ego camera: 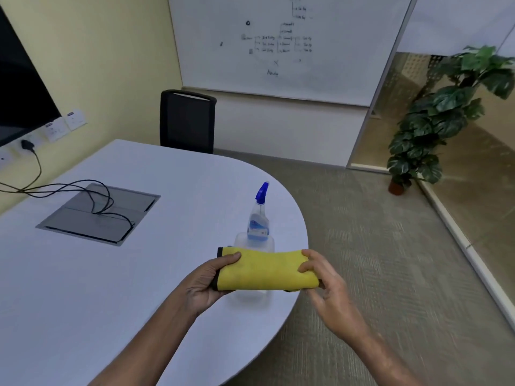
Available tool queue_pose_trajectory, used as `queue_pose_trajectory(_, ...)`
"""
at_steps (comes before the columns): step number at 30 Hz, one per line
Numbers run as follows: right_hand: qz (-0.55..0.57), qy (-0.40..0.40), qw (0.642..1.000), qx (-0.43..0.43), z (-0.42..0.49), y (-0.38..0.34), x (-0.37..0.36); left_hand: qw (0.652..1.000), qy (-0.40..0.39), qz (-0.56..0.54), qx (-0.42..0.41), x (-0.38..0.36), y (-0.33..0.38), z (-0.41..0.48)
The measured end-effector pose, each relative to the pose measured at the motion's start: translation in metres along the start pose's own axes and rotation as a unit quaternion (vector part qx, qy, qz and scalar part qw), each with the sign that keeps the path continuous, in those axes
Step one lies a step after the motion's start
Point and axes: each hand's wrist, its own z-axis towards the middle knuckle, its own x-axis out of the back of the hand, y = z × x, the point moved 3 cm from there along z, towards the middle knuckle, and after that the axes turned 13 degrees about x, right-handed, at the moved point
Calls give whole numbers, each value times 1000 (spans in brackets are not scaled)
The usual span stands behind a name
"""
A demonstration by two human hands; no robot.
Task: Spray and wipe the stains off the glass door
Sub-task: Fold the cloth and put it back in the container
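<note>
A folded yellow cloth (pixel 266 270) with a dark edge is held level above the table's rounded end. My left hand (pixel 207 281) grips its left end, thumb on top. My right hand (pixel 324 277) pinches its right end with thumb and fingertips. Just behind the cloth stands a clear spray bottle (pixel 258 221) with a blue trigger head and blue label, upright on the table; its lower body is partly hidden by the cloth. Glass panels (pixel 473 151) run along the right side of the room.
The white table (pixel 111 288) has a grey cable hatch (pixel 97 213) with black cables lying over it. A black chair (pixel 187 122) stands at the far end, below a whiteboard (pixel 278 45). A potted plant (pixel 437 118) stands by the glass. Carpeted floor (pixel 376 260) lies right of the table.
</note>
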Motion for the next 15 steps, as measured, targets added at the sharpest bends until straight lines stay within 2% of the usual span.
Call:
queue_pose_trajectory(3,133,14,985,-112,-3,9,-11,1000,3,-5,4,1,6,16)
queue_pose_trajectory(6,315,15,922,-227,-5,26,-20,1000,-8,-14,-6,-4,9,27)
queue_pose_trajectory(8,440,40,843,-307,-4,42,-23,999,-14,-27,-17,-8,10,31)
queue_pose_trajectory(9,493,50,793,-355,-4,49,-24,999,-17,-37,-22,-9,9,32)
queue_pose_trajectory(12,572,23,654,-494,-7,61,-36,997,-29,-68,-32,-13,6,34)
queue_pose_trajectory(15,671,-6,553,-493,0,62,-48,996,-41,-70,-24,-12,2,37)
